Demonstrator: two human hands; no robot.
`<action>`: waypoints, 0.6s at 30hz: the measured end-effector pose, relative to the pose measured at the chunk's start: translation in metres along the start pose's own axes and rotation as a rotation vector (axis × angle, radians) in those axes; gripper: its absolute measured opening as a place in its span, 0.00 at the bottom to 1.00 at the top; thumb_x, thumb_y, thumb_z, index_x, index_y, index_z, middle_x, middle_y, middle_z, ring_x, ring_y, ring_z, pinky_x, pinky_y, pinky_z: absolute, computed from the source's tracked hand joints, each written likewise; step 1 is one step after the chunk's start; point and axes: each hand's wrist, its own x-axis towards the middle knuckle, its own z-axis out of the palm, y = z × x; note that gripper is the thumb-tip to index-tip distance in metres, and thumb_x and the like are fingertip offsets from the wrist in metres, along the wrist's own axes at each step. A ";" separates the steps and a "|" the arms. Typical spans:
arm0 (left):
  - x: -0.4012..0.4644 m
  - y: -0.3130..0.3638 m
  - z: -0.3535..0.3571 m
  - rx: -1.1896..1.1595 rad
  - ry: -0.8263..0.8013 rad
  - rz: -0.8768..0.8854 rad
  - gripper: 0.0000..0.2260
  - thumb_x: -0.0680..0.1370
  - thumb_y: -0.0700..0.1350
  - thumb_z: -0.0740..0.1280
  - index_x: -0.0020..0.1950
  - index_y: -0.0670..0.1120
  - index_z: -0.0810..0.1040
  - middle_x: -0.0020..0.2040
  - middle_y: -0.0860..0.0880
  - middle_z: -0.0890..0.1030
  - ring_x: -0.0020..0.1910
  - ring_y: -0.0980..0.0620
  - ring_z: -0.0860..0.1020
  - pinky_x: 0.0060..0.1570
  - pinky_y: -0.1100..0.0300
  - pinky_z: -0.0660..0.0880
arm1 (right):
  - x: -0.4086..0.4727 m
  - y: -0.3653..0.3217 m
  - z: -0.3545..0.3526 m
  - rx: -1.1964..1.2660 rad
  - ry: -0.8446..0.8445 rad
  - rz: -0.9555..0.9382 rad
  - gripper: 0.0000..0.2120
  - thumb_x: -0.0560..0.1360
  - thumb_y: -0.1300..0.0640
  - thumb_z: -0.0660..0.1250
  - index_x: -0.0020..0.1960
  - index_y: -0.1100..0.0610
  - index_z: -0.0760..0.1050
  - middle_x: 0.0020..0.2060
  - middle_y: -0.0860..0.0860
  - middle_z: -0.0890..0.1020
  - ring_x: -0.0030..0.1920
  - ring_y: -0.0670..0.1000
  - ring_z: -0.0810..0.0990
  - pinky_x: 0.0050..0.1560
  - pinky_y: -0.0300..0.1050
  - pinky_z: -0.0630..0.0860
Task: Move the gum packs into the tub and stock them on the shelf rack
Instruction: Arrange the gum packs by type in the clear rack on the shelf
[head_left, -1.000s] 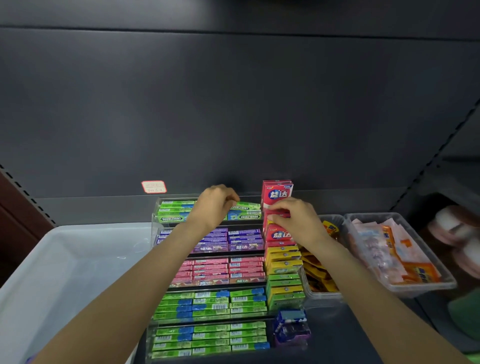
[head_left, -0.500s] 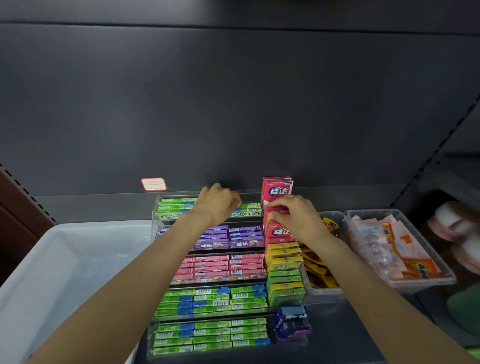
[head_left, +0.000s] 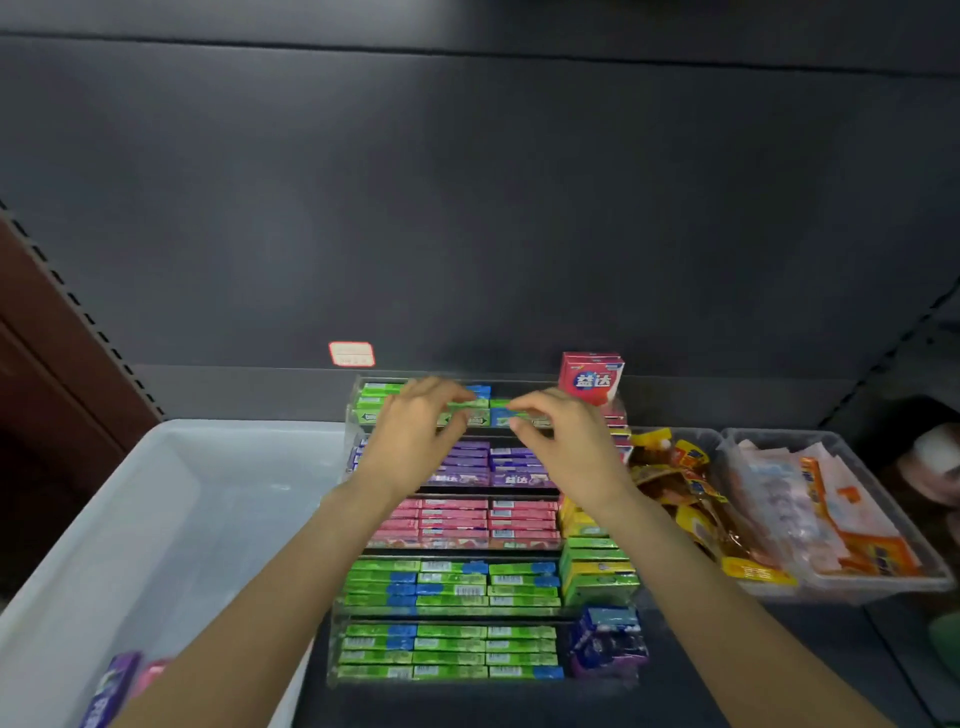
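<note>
A clear tiered rack (head_left: 347, 431) holds rows of gum packs: green on the top tier (head_left: 379, 400), then purple (head_left: 519, 467), pink (head_left: 457, 519) and two green rows (head_left: 452, 587). My left hand (head_left: 415, 431) lies over the top-tier green packs, its thumb at their front edge, pinching one. My right hand (head_left: 566, 441) is beside it, thumb and forefinger pinching the blue end of a green pack (head_left: 501, 415). The white tub (head_left: 156, 519) stands at the left with a purple pack (head_left: 111, 686) and a pink pack (head_left: 153, 673) in its near corner.
A red gum box (head_left: 592, 379) stands upright at the rack's top right, above yellow and green boxes (head_left: 597, 571) and a purple one (head_left: 605, 639). Two clear trays of snack packets (head_left: 831, 509) sit at the right. The dark shelf back wall rises behind.
My right hand left the red boxes and moved left to the top-tier green packs. My left hand stayed on that tier. The view tilted down slightly, showing packs in the tub.
</note>
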 end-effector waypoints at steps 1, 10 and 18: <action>-0.012 -0.008 -0.009 -0.045 0.030 -0.020 0.08 0.77 0.42 0.65 0.55 0.45 0.80 0.51 0.49 0.80 0.47 0.53 0.77 0.53 0.60 0.73 | -0.002 -0.011 0.010 0.031 -0.014 -0.019 0.11 0.77 0.56 0.65 0.57 0.55 0.79 0.52 0.50 0.80 0.53 0.47 0.77 0.56 0.41 0.73; -0.132 -0.113 -0.092 -0.084 -0.021 -0.362 0.05 0.75 0.38 0.67 0.50 0.42 0.81 0.43 0.48 0.81 0.37 0.54 0.75 0.38 0.78 0.65 | -0.032 -0.119 0.132 0.134 -0.252 -0.091 0.11 0.76 0.61 0.64 0.57 0.58 0.79 0.50 0.55 0.81 0.50 0.51 0.79 0.54 0.39 0.71; -0.234 -0.209 -0.109 0.056 -0.506 -0.548 0.19 0.74 0.43 0.70 0.64 0.45 0.74 0.62 0.45 0.75 0.61 0.47 0.74 0.61 0.61 0.67 | -0.071 -0.170 0.242 -0.049 -0.601 0.043 0.23 0.76 0.56 0.66 0.70 0.57 0.66 0.63 0.56 0.71 0.65 0.54 0.70 0.65 0.44 0.65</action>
